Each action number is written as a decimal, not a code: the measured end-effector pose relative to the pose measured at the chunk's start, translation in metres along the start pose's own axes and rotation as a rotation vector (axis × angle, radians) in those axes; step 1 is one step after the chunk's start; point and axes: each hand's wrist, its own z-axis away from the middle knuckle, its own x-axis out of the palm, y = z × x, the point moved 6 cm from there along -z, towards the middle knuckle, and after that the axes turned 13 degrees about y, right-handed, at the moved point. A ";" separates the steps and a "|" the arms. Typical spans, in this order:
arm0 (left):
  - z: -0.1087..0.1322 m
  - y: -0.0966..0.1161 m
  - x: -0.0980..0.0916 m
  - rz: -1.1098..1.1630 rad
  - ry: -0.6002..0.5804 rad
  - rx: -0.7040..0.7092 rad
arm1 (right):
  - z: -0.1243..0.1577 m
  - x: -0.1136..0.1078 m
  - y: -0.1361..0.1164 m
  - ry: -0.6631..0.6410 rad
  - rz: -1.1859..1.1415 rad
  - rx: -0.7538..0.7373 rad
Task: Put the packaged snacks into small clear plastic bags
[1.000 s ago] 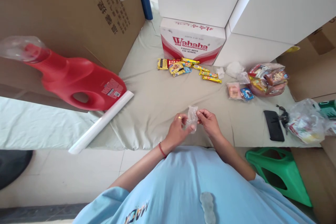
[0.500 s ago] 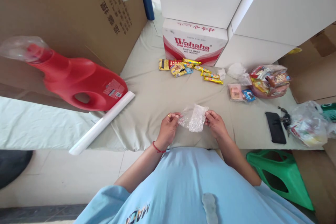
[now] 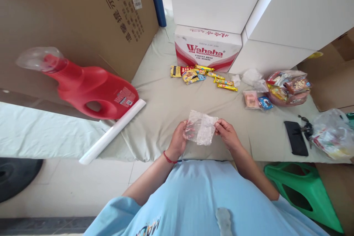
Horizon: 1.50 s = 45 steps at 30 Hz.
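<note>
A small clear plastic bag is stretched flat between both hands above the cloth-covered surface. My left hand pinches its left edge, and my right hand pinches its right edge. A red string bracelet circles the left wrist. Several snack packets lie in a row farther back, in front of a red and white Wahaha carton.
A red detergent jug lies on its side at the left beside a white roll and a big cardboard box. Right: a bag of snacks, a black phone, keys, a clear bag, a green stool.
The crumpled bag has been pulled open and spread flat between the hands. The hands moved apart, and the view shifted slightly.
</note>
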 end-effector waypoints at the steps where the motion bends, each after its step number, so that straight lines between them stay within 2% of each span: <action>1: 0.001 0.000 0.000 -0.045 0.015 0.032 | 0.001 0.002 0.000 -0.009 0.011 -0.006; 6: 0.004 0.004 0.002 -0.227 0.054 0.241 | 0.000 0.006 0.002 0.056 0.003 -0.012; 10: 0.010 0.010 0.003 -0.320 0.056 0.414 | -0.001 0.006 -0.009 0.119 0.127 -0.121; 13: 0.012 0.013 -0.001 -0.315 0.095 0.432 | -0.001 0.001 -0.019 0.168 0.223 -0.205; 16: 0.013 0.017 -0.005 -0.273 0.096 0.454 | -0.001 -0.004 -0.019 0.158 0.228 -0.208; 20: 0.008 0.023 -0.012 -0.244 0.126 0.460 | -0.001 -0.016 -0.011 0.142 0.165 -0.139; 23: 0.003 0.027 -0.020 -0.256 0.181 0.456 | -0.002 -0.032 -0.004 0.189 0.131 -0.072; 27: 0.000 0.026 -0.020 -0.263 0.147 0.425 | -0.007 -0.042 0.006 0.216 0.068 0.034; 30: 0.001 0.022 -0.017 -0.282 0.121 0.427 | -0.017 -0.030 0.013 0.171 0.170 0.054; 34: 0.004 0.019 -0.015 -0.291 0.125 0.444 | -0.038 -0.005 0.012 0.166 0.437 -0.078; 36: 0.005 0.019 -0.017 -0.283 0.128 0.443 | -0.048 0.009 0.010 0.162 0.501 -0.124; 40: 0.008 0.022 -0.020 -0.302 0.133 0.454 | -0.056 0.036 0.010 0.029 0.548 -0.193; 42: 0.007 0.023 -0.024 -0.337 0.160 0.469 | -0.054 0.042 0.009 -0.048 0.579 -0.236; 45: 0.002 0.025 -0.031 -0.366 0.204 0.459 | -0.049 0.036 0.008 -0.122 0.568 -0.199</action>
